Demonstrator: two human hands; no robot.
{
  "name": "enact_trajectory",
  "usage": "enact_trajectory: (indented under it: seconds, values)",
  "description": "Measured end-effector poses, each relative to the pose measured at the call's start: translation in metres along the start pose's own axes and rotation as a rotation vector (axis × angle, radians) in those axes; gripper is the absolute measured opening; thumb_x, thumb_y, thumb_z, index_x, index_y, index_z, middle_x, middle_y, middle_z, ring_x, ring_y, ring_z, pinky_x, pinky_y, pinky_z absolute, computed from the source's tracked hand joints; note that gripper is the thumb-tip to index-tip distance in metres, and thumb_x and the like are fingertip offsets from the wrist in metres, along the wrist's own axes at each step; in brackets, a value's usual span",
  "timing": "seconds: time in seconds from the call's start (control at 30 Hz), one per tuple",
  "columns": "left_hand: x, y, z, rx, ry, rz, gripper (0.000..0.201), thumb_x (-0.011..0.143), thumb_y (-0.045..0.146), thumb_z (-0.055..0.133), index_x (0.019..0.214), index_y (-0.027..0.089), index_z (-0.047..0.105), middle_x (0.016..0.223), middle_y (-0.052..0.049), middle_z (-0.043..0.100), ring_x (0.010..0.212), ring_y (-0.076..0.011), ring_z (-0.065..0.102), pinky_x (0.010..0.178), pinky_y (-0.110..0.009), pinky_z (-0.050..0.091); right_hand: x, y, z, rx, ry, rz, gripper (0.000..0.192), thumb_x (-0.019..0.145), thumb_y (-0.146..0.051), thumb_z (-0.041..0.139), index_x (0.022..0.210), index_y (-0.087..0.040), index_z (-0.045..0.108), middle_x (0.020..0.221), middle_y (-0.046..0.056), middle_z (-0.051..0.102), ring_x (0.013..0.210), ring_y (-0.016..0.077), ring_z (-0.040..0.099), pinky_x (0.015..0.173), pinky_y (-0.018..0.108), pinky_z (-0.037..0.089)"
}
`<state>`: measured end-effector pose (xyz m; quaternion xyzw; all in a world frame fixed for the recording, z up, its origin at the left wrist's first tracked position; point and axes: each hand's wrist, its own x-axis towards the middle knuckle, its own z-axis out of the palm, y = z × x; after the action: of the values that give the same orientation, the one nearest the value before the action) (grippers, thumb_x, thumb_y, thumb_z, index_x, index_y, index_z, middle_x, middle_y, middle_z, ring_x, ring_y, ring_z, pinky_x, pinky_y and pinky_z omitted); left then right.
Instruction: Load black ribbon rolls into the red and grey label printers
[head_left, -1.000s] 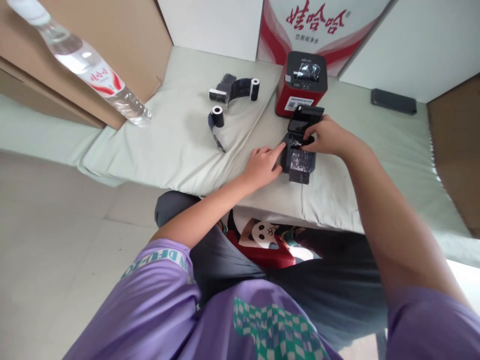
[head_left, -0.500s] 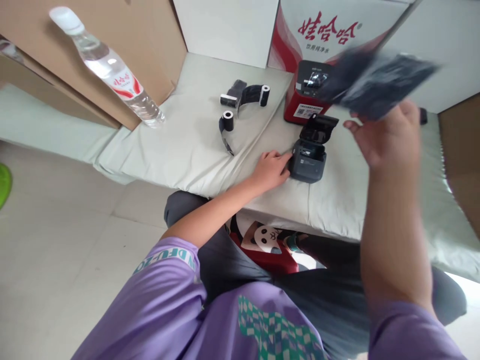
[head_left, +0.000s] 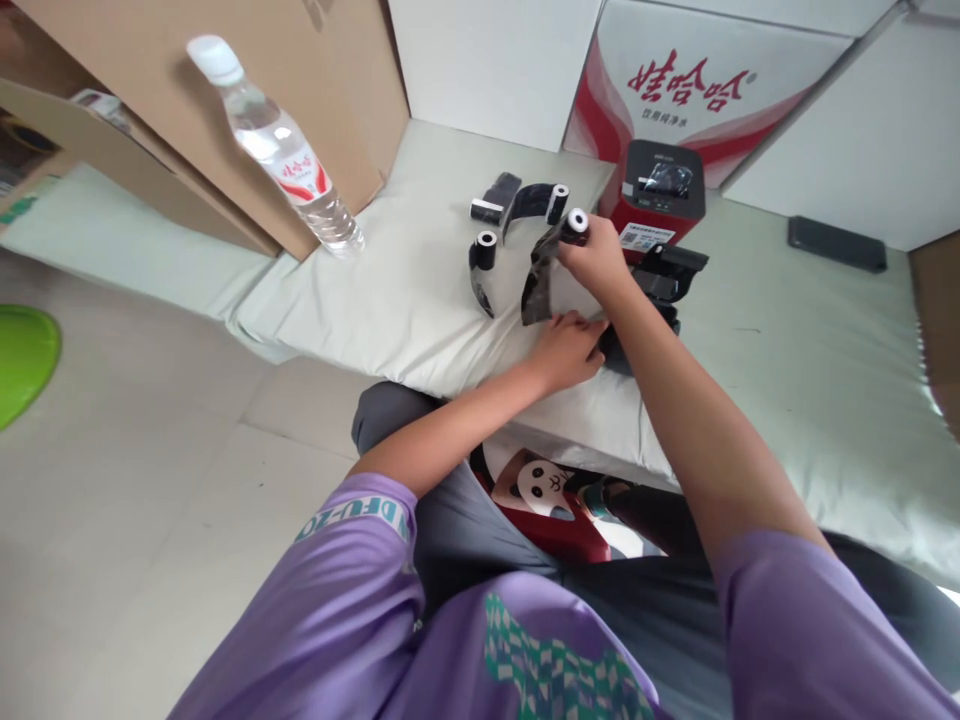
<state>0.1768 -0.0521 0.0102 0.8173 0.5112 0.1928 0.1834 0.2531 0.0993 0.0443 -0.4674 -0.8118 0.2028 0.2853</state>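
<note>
Ribbon roll [head_left: 576, 222]: we grip it in our right hand [head_left: 598, 262], its black tail hanging loose above the pad.
Left hand [head_left: 568, 348]: curled against the small black printer [head_left: 660, 290] (lid open), steadying it.
Printer: on the pale green bench [head_left: 420, 290], just before the red printer [head_left: 658, 195].
Nearby: two spare rolls [head_left: 486, 250], a water bottle [head_left: 281, 160].

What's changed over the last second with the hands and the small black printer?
The right hand left the open black printer, swung up with a blurred dark piece, and now holds a black roll over the pad, its dark strip hanging down. The left hand stayed at the printer's left side. The two other rolls, water bottle and red printer did not move.
</note>
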Motion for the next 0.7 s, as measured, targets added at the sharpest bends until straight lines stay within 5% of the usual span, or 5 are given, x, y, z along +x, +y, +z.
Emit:
enact_trajectory:
  seconds: [0.13,0.33,0.5,0.6,0.7]
  values:
    - [0.000,-0.001,0.000,-0.008,0.007,0.036,0.033,0.102,0.021,0.056,0.125,0.011,0.079,0.127,-0.019,0.083,0.141,-0.0390,0.065,0.119,-0.058,0.050,0.022,-0.014,0.025,-0.084,0.034,0.125,0.019,0.090,-0.035,0.079,0.105,-0.025,0.073,0.110,0.014,0.080,0.117,0.0403,0.073,0.111,0.056,0.059]
    - [0.005,-0.004,-0.004,-0.070,-0.022,-0.033,0.031,0.102,0.023,0.063,0.127,0.019,0.081,0.133,-0.013,0.083,0.147,-0.0371,0.062,0.121,-0.056,0.052,0.042,-0.013,0.049,-0.118,-0.055,0.195,0.024,0.083,-0.020,0.079,0.106,-0.022,0.070,0.124,0.018,0.080,0.132,0.0439,0.069,0.117,0.060,0.054]
    - [0.003,-0.001,-0.003,0.018,-0.031,-0.003,0.032,0.106,0.025,0.056,0.122,0.013,0.080,0.129,-0.017,0.083,0.142,-0.0363,0.066,0.121,-0.053,0.050,0.037,-0.020,0.037,-0.218,-0.156,0.296,0.048,0.077,-0.014,0.085,0.120,-0.016,0.064,0.132,0.025,0.076,0.128,0.0459,0.071,0.112,0.058,0.057]
    - [0.000,0.001,-0.003,0.018,0.002,0.015,0.037,0.103,0.023,0.055,0.132,0.012,0.076,0.127,-0.016,0.084,0.141,-0.0362,0.066,0.120,-0.052,0.049,0.025,-0.016,0.022,-0.226,-0.070,0.351,0.051,0.075,-0.005,0.079,0.121,-0.016,0.062,0.117,0.020,0.077,0.117,0.0422,0.075,0.104,0.055,0.060]
    - [-0.001,0.002,-0.005,-0.002,-0.016,0.015,0.051,0.103,0.021,0.054,0.152,0.010,0.065,0.132,-0.016,0.083,0.142,-0.0356,0.065,0.119,-0.052,0.048,0.010,-0.005,0.000,-0.197,0.046,0.258,0.037,0.077,-0.003,0.072,0.109,-0.021,0.063,0.094,0.010,0.074,0.103,0.0354,0.075,0.100,0.052,0.060]
